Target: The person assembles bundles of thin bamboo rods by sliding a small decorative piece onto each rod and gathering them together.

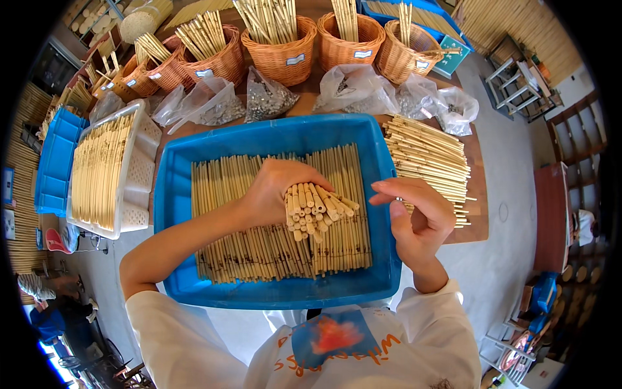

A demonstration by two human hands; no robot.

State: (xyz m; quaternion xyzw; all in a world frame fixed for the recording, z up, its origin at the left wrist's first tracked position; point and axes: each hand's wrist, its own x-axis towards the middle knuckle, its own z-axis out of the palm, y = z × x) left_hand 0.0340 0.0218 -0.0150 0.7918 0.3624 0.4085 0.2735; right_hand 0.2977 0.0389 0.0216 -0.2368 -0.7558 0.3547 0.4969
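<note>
My left hand (275, 189) is closed around a bundle of thin bamboo sticks (312, 211), their cut ends toward me; some ends show small holes. The bundle is held over a blue plastic tub (278, 301). Inside the tub, more bamboo sticks (253, 253) lie side by side in rows. At the tub's right edge my right hand (424, 217) is raised, thumb and index finger pinching a small silvery metal piece (398, 200). That piece is too small to make out fully, and it is apart from the bundle.
Behind the tub lie clear plastic bags of small metal pieces (269, 97), with wicker baskets (282, 57) of sticks beyond. Loose bamboo sticks (431, 165) cover the table (478, 207) at right. A white crate (135, 165) full of sticks stands at left.
</note>
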